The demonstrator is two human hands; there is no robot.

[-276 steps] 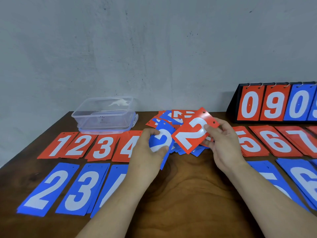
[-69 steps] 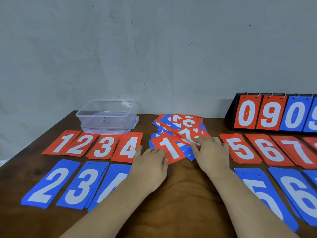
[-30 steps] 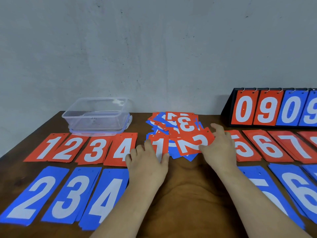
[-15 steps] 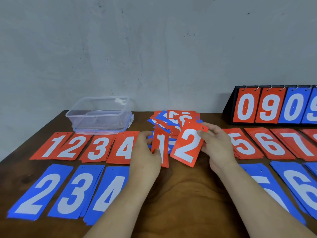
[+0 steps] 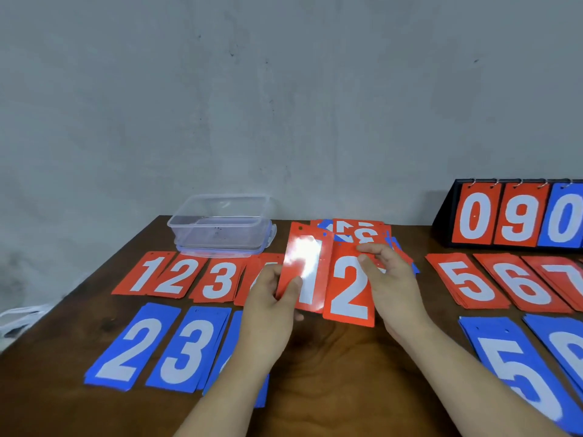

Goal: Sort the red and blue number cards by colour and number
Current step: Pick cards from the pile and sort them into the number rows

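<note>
The left hand is pinching the red 1 card by its lower left edge, thumb on the face, w/ glare washing out most of the digit. The right hand is gripping the red 2 card along its right edge, fingers curling over the top corner. Both cards are being held up side by side at frame centre, faces toward the camera, prob. so the digits can be read before each goes to its slot.

Just behind them the unsorted pile of red & blue cards is lying jumbled on the table. Sorted stacks are lying in rows, red above blue, nos. rising left to right, so every colour/number has a fixed place:
- mid left: red 1 stack, red 2 stack, red 3 stack; the next red stack is mostly hiding behind the left hand
- lower left: blue 2 stack, blue 3 stack
- mid right: red 5 stack, then 6 & 7; blue 5 stack below

The held pair is, I judge, heading for the red 1 & 2 stacks at mid left. A clear plastic box is sitting behind that row, and a scoreboard stand is standing at upper right
</note>
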